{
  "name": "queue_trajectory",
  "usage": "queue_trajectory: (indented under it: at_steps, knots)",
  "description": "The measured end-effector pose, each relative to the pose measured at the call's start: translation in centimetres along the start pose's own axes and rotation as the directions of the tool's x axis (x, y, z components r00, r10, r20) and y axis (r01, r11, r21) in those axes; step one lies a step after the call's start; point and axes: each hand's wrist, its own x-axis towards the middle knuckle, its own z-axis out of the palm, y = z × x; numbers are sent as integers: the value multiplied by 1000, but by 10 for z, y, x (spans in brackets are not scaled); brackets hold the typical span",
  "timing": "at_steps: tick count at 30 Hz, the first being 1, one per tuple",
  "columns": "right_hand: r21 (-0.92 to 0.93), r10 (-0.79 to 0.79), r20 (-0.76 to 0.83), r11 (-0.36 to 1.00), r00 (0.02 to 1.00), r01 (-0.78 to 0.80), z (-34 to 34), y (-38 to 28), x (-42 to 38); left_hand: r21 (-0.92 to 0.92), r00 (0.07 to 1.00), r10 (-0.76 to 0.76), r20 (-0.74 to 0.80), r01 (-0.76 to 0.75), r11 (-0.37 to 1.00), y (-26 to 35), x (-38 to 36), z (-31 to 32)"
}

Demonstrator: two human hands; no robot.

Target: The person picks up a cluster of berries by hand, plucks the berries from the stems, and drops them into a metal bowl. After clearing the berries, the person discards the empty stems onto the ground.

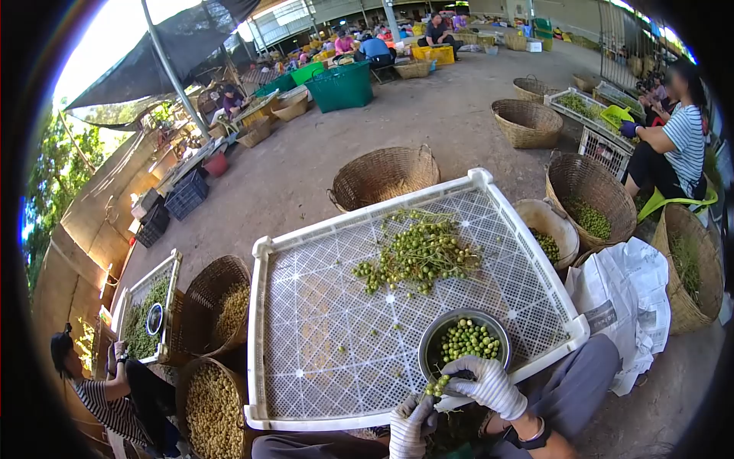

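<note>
Gloves of white knit are worn on both hands, which are seen at the lower centre of the frame against the near rim of a white perforated tray (264,329). A small cluster of green fruit (437,386) is pinched in the right hand (489,382), whose fingers are curled shut around it just below a metal bowl (462,344) already filled with loose green fruit. The bowl is set on the tray's lower right part, directly above the right hand and touching it or nearly so; the right hand is clearly the nearer of the two. The cluster is held with its stalk running roughly left to right, its free end pointed toward the left hand (413,424), which is placed just below and to the left, fingers bent upward toward the fruit; whether anything is gripped in it cannot be told. The right wrist is angled in from the lower right, over a grey-trousered knee. A larger heap of stalked green fruit (417,256) is spread at the tray's centre, well above both hands. Woven baskets (214,409) of pale fruit are placed at the lower left.
</note>
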Motion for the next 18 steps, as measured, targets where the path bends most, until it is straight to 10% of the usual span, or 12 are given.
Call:
queue_trajectory:
  at_steps: [18]
  knots:
    - [-369, -226, 40, 902, 973, 225, -2, -1, -12, -3, 999, -22, -26, 21, 1000, 2, -15, 8]
